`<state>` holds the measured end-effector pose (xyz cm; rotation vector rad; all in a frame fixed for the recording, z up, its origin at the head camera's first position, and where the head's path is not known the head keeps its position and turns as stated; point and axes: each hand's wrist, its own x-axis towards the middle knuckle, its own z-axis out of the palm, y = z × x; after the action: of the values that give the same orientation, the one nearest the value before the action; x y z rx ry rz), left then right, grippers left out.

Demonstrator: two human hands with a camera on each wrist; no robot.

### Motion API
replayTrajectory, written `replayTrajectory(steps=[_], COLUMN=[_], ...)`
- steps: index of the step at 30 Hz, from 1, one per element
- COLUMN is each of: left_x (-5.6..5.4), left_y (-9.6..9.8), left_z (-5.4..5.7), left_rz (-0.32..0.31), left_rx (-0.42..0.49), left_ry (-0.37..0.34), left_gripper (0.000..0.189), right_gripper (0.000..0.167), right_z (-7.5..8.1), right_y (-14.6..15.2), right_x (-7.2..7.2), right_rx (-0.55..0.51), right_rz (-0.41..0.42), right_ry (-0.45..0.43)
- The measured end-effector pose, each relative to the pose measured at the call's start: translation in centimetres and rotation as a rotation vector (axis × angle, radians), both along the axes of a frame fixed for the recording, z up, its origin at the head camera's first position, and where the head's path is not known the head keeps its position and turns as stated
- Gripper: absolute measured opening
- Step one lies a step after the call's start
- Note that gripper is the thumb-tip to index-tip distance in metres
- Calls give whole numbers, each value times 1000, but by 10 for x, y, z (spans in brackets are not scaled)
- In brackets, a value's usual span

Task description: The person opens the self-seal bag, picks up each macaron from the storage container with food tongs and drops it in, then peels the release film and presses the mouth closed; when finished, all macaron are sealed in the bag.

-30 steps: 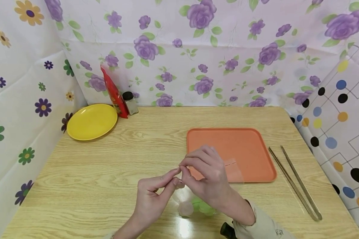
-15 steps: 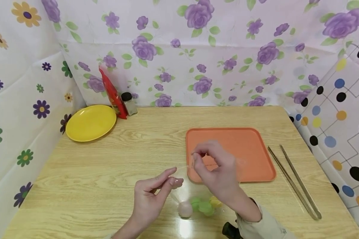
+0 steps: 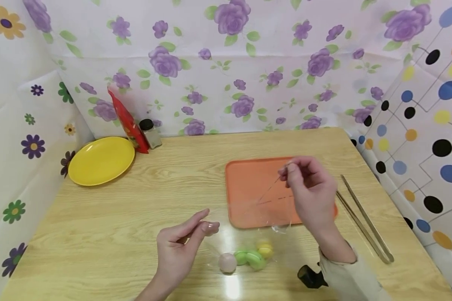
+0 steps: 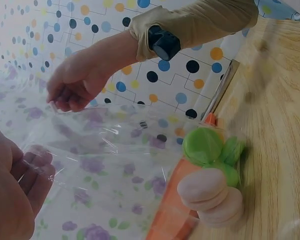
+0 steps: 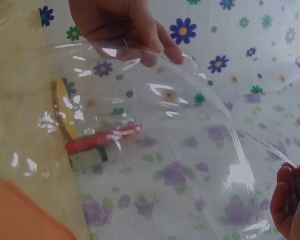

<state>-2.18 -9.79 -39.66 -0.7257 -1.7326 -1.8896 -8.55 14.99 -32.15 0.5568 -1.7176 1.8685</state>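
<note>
Between my hands a clear plastic bag (image 3: 267, 215) is stretched open-looking and loose. Macarons sit at its lower end on the table: a pale pink one (image 3: 227, 263), green ones (image 3: 255, 259) and a yellow one (image 3: 265, 250). My left hand (image 3: 178, 247) pinches the bag's near-left edge with thumb and finger. Up over the orange tray, my right hand (image 3: 313, 194) pinches a thin strip (image 5: 265, 142) along the bag's edge, drawn taut away from the rest. Dashed marks run along this edge. In the left wrist view, the green macaron (image 4: 202, 146) shows behind the film.
The orange tray (image 3: 245, 184) lies beyond the hands, with long metal tongs (image 3: 365, 217) to its right. At the back left stand a yellow plate (image 3: 101, 161), a red packet (image 3: 128, 123) and a black-capped jar (image 3: 150, 133). Patterned cloths line the sides.
Both hands were close together at the bag's edge. My right hand has moved right and up, pulling the thin strip out; my left hand has shifted slightly left. The view has turned slightly.
</note>
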Motion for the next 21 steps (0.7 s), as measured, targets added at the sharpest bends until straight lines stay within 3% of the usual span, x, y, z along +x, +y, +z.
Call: replayTrajectory(steps=[4, 10, 15, 21], left_x=[-1, -4, -6, -8], left_y=[-1, 3, 5, 3], left_z=[0, 0, -1, -1], left_rz=[-11, -46, -71, -72], left_rx=[13, 46, 69, 87], left_ry=[12, 20, 30, 35], left_gripper=[31, 28, 26, 27], right_gripper=[10, 16, 15, 17], right_z=[2, 0, -1, 5], right_y=[23, 65, 98, 129], right_x=[-8, -21, -26, -30], right_rx=[-152, -328, -482, -629], right_rz=[1, -87, -99, -96], right_ry=[-120, -269, -311, -284])
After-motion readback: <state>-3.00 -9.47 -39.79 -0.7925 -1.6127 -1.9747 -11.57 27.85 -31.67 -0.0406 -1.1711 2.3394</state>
